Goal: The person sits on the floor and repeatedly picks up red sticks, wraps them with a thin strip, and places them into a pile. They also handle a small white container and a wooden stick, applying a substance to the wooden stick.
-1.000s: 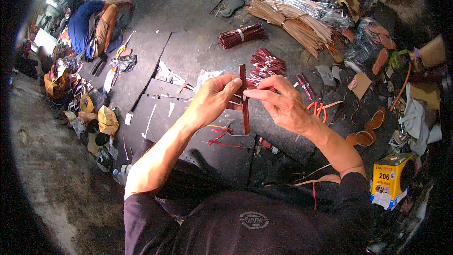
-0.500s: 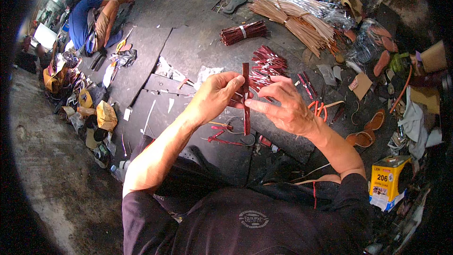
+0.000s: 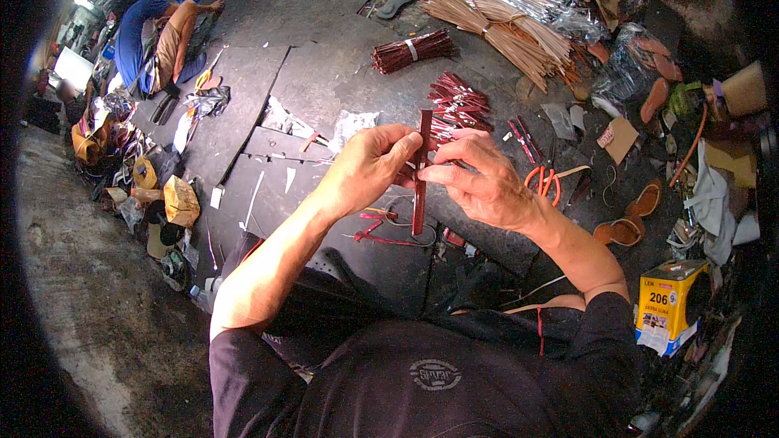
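A narrow dark red strap (image 3: pixel 419 212) stands nearly upright in front of my chest. My left hand (image 3: pixel 367 164) pinches its upper part between thumb and curled fingers. From the other side, my right hand (image 3: pixel 490 185) closes its thumb and fingertips at the strap's middle; a small pale spot shows there, too small to name. Beyond my hands lies a loose pile of short dark red straps (image 3: pixel 458 101) with shiny bits. Under the strap, red strap pieces (image 3: pixel 377 231) and a thin looped cord rest on the dark floor boards.
Orange-handled scissors (image 3: pixel 545 184) lie right of my right hand, near brown sandals (image 3: pixel 629 221). Farther off are a tied dark red bundle (image 3: pixel 414 51) and tan strips (image 3: pixel 503 28). A yellow tin (image 3: pixel 669 304) stands at right. Another person (image 3: pixel 150 45) crouches at far left.
My right hand's fingers have curled in and closed at the strap's middle; before, they were more spread. The strap's lower end has swung slightly left. My left hand keeps its pinch.
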Available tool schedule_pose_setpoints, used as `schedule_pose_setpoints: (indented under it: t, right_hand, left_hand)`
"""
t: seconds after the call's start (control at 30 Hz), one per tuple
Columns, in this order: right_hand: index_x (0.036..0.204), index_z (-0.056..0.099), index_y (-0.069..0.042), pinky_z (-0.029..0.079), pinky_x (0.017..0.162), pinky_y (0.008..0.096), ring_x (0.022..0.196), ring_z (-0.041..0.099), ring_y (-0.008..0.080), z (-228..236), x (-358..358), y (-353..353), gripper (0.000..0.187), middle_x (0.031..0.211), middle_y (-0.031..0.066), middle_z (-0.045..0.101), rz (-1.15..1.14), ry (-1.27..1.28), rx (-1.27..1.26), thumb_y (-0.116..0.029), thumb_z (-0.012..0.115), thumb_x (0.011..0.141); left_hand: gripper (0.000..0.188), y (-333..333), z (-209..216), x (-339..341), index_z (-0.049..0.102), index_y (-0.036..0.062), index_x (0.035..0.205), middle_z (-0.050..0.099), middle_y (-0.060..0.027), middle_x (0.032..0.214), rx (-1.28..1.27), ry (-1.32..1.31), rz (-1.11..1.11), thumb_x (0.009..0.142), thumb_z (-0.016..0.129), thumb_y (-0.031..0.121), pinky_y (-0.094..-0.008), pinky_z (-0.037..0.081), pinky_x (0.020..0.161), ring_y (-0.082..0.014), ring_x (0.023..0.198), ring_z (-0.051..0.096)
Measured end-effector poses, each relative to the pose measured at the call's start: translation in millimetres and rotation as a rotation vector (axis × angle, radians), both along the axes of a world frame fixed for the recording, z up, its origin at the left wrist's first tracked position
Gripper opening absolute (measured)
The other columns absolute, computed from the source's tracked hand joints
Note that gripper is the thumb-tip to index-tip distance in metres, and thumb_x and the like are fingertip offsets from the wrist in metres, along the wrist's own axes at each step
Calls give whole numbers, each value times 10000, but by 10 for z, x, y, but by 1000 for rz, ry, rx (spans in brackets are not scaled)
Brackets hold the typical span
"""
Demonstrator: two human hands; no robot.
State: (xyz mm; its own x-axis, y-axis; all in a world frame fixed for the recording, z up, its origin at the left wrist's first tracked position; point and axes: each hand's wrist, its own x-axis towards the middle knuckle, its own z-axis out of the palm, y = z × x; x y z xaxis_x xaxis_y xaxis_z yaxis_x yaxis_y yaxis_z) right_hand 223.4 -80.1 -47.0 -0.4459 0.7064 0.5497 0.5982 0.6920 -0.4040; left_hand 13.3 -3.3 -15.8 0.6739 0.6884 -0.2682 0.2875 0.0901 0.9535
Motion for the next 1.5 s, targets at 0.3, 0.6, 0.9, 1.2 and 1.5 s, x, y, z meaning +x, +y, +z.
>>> schedule_pose_setpoints:
  t: [0.3,0.6,0.9,1.2,1.5]
  right_hand:
    - [1115,672,-163,431,1010,462,1095,535,308,12,57,52,450,1054,47,560,-18,-73,61,-7,721,696]
    - [1135,673,-169,419,1034,470,1053,553,267,-4,69,43,468,1035,35,563,-1,-52,93,-48,738,687]
    - [1138,681,-209,394,1060,454,934,578,183,71,47,-12,364,989,7,550,34,-191,192,-136,678,781]
    - [1131,682,-199,396,1051,460,942,579,189,44,53,-19,364,984,11,547,27,-187,184,-121,685,775]
    - [1113,671,-159,422,1003,470,1046,559,254,-10,91,40,426,1038,33,560,22,-126,97,-57,732,704]
  left_hand:
    - [373,-9,0,-22,611,-32,1144,681,-84,974,-6,23,-32,1046,466,297,-279,568,728,-142,819,670]
    - [370,4,-29,-18,633,1,1138,677,-69,967,-66,-13,-8,1051,445,308,-273,550,741,-115,850,640]
    - [384,8,-51,-1,651,8,1132,688,-69,950,-62,-31,8,1047,449,324,-260,532,725,-113,815,632]
    - [379,-8,-26,4,649,6,1121,680,-63,926,-16,10,-13,1044,461,326,-263,531,713,-112,796,635]
    - [378,-49,1,7,636,-22,1094,677,-77,932,31,28,-89,1040,477,317,-280,548,712,-133,799,653]
